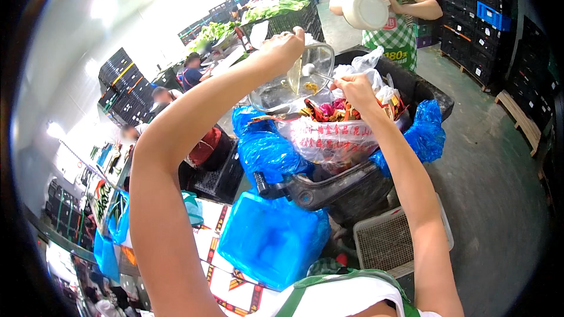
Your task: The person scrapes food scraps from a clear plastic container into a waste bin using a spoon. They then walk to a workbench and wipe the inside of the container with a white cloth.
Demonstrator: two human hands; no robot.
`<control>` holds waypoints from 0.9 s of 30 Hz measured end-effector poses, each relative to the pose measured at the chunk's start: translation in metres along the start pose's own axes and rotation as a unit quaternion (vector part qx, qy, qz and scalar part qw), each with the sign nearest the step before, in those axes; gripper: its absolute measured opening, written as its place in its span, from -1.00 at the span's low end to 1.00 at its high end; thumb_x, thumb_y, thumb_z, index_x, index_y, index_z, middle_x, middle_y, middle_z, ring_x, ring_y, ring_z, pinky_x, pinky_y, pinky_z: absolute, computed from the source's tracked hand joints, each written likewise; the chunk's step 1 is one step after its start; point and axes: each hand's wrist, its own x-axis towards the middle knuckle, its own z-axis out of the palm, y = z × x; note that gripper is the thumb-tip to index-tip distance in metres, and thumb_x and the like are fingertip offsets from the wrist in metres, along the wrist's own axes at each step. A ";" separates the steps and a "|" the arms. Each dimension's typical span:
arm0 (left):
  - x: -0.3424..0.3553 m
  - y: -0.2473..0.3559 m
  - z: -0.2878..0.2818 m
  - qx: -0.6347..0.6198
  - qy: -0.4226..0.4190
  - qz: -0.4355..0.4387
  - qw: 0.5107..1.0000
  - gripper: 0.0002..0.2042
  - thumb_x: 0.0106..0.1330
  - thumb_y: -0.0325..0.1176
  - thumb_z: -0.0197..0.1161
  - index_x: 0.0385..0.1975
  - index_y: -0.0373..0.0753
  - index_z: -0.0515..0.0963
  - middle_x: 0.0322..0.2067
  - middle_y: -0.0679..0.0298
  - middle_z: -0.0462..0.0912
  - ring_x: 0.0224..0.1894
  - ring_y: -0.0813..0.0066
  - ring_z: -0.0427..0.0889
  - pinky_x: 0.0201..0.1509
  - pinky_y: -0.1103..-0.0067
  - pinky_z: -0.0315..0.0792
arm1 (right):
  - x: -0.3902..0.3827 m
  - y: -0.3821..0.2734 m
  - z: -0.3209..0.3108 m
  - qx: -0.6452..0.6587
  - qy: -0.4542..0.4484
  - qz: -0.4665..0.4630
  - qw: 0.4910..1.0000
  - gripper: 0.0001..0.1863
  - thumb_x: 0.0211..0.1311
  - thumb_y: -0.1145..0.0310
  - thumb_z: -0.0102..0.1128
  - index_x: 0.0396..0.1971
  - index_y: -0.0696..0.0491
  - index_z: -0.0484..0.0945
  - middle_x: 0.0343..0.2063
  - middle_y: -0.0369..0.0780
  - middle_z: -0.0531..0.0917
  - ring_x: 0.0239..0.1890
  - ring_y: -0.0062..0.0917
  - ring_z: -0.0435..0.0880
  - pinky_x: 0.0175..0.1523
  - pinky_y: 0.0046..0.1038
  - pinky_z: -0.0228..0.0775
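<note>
Black bin (349,201), bags (329,142) heaped inside; clear tub (267,89) at its far-left corner; left hand (285,46) above that corner, fingers pinched together on translucent film (294,74); right hand (357,90) over the bin's middle, fingers clamped on a white-headed spoon (309,70)

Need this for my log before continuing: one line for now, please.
left hand: over clear container | right hand: holding metal-handled utensil | nearby: bag in black bin

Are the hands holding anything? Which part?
The right hand grips a spoon-like tool by its handle; whether the left hand holds anything I can't tell.
</note>
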 end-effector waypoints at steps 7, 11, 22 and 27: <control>0.002 -0.009 0.001 0.011 0.060 -0.006 0.998 -0.59 -0.08 -0.66 -0.01 -0.16 -0.47 0.11 -0.39 -0.13 0.48 -0.31 0.00 0.52 -0.32 0.36 0.42 | -0.009 0.040 0.019 0.025 -0.022 0.012 0.999 -0.79 -0.02 0.33 0.02 -0.56 0.13 0.58 -0.77 -0.24 0.51 -0.71 -0.65 0.42 -0.56 -0.56 0.22; 0.000 -0.018 -0.004 0.024 0.051 -0.029 0.998 -0.62 -0.07 -0.66 -0.02 -0.18 -0.46 0.12 -0.42 -0.11 0.49 -0.32 0.00 0.52 -0.32 0.35 0.43 | -0.015 0.056 0.008 0.037 0.032 -0.012 0.999 -0.77 0.01 0.33 -0.02 -0.58 0.14 0.56 -0.79 -0.25 0.50 -0.71 -0.65 0.41 -0.57 -0.53 0.19; 0.001 -0.030 -0.006 0.059 0.065 -0.006 0.996 -0.67 -0.05 -0.60 -0.01 -0.23 -0.44 0.16 -0.41 -0.11 0.50 -0.31 0.04 0.52 -0.30 0.36 0.43 | -0.012 0.027 0.061 0.112 0.001 0.009 0.994 -0.77 0.05 0.33 -0.02 -0.57 0.13 0.57 -0.83 -0.34 0.41 -0.76 -0.71 0.28 -0.63 -0.58 0.05; 0.002 -0.044 0.006 0.111 0.077 0.003 0.991 -0.52 -0.11 -0.65 0.03 -0.11 -0.48 0.07 -0.41 -0.16 0.48 -0.31 0.00 0.51 -0.32 0.35 0.44 | -0.023 0.052 0.031 0.029 0.057 0.001 0.998 -0.78 0.04 0.33 -0.02 -0.56 0.12 0.58 -0.86 -0.34 0.39 -0.77 -0.73 0.28 -0.63 -0.58 0.06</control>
